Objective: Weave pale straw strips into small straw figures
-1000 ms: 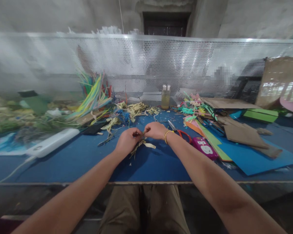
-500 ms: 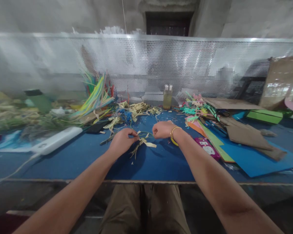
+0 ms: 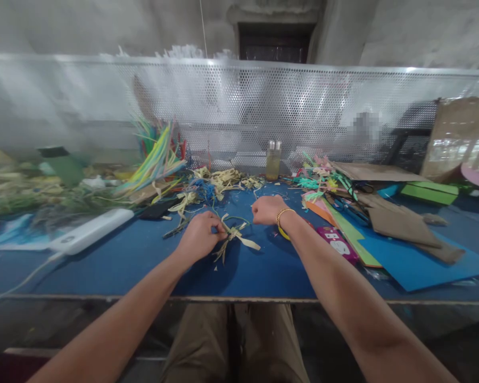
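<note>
My left hand [image 3: 201,234] is closed in a pinch at the left side of a small bundle of pale yellow, straw-like strips [image 3: 235,235]. Loose ends of the bundle hang down and stick out to the right over the blue tabletop [image 3: 263,276]. From the bundle, a thin green string [image 3: 239,218] arcs toward my right hand [image 3: 268,209]. That hand has its fingers curled shut, a little farther back and to the right. Whether the string runs into its fingers is too small to make out. A gold bracelet [image 3: 284,214] circles the right wrist.
A white power strip [image 3: 91,231] lies left, near piled plant-like material [image 3: 67,205] and colourful strips [image 3: 159,159]. Pale scraps [image 3: 223,181] and a glass bottle [image 3: 273,159] stand behind. On the right are a purple packet [image 3: 337,244], blue sheet [image 3: 423,260] and brown cardboard [image 3: 403,221].
The bundle has tilted slightly and its right-hand strip sits a little lower. My right hand has shifted slightly right, and the green string curves more. The left hand still pinches the bundle.
</note>
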Demonstrator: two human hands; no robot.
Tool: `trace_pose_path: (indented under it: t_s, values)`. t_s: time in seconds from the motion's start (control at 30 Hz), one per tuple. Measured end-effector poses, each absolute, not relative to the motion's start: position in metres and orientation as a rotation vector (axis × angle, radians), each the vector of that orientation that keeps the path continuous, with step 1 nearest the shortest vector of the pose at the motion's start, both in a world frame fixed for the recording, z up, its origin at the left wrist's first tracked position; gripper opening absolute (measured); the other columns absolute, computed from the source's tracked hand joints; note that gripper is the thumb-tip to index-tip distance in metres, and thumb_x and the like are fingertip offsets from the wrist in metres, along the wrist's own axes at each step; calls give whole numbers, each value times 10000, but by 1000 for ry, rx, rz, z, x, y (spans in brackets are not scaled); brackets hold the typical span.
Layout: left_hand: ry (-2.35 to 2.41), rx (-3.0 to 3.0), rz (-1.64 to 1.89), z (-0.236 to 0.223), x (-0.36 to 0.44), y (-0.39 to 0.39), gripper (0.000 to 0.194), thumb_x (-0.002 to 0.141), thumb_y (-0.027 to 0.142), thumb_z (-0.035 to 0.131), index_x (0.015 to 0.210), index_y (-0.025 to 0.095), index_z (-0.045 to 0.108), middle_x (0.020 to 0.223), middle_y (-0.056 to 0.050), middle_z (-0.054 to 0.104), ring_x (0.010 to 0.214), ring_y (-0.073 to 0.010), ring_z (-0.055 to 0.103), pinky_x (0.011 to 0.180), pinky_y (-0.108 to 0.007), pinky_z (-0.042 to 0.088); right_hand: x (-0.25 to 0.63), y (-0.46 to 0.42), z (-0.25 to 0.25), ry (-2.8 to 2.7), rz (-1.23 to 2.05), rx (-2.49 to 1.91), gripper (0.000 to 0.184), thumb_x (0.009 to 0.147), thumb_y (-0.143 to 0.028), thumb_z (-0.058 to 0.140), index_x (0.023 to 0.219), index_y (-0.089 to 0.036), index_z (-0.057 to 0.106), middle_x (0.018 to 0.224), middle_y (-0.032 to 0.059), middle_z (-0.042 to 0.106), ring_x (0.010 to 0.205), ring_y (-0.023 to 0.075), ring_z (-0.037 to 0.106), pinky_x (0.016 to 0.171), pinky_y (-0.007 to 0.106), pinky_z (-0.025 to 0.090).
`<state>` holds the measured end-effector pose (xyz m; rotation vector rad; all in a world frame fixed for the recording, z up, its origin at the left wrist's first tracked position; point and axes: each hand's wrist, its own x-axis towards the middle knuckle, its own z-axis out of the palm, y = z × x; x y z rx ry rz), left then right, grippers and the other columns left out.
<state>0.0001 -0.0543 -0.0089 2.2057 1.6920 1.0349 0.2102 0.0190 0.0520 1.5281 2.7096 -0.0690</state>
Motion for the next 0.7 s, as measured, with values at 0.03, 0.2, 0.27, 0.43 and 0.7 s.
trace_pose_path:
  t_s: [0.03, 0.2, 0.27, 0.43, 0.7]
  values:
    - [1699, 2157, 1063, -9, 0, -54, 83, 652, 260, 687, 586, 217, 661, 801, -48, 644, 786, -213, 596, 731, -333, 455, 211, 20, 51, 2720, -74, 1535, 160, 671, -259, 613, 780, -230, 726, 991, 62, 726, 971, 260, 636, 912, 404, 394]
    - [1626, 1566, 1308, -4, 8, -56, 166, 693, 359, 670, 686, 205, 611, 676, -13, 629, 629, -166, 563, 617, -295, 436, 215, 27, 47, 2887, -544, 1498, 169, 718, -259, 584, 805, -189, 711, 906, 37, 726, 848, 174, 636, 744, 247, 440]
    - [1536, 1312, 1374, 1, 14, -57, 214, 682, 381, 686, 722, 195, 589, 652, -7, 624, 581, -145, 544, 569, -273, 421, 213, 26, 45, 2883, -930, 1531, 181, 761, -233, 548, 843, -169, 697, 893, 35, 727, 788, 138, 635, 684, 208, 446]
    - [1306, 963, 1656, 11, 29, -56, 332, 539, 349, 807, 719, 171, 593, 674, 9, 613, 649, -123, 574, 650, -263, 478, 196, 19, 35, 2615, -1664, 1507, 260, 860, -394, 562, 820, -152, 650, 834, 36, 712, 647, 103, 589, 564, 200, 406]
    - [1156, 731, 1701, 17, 34, -50, 313, 491, 270, 843, 660, 164, 601, 678, 13, 607, 650, -114, 573, 603, -232, 457, 180, 14, 19, 2706, -2194, 1386, 257, 636, -289, 792, 636, -160, 569, 559, -46, 559, 533, 70, 476, 560, 211, 381]
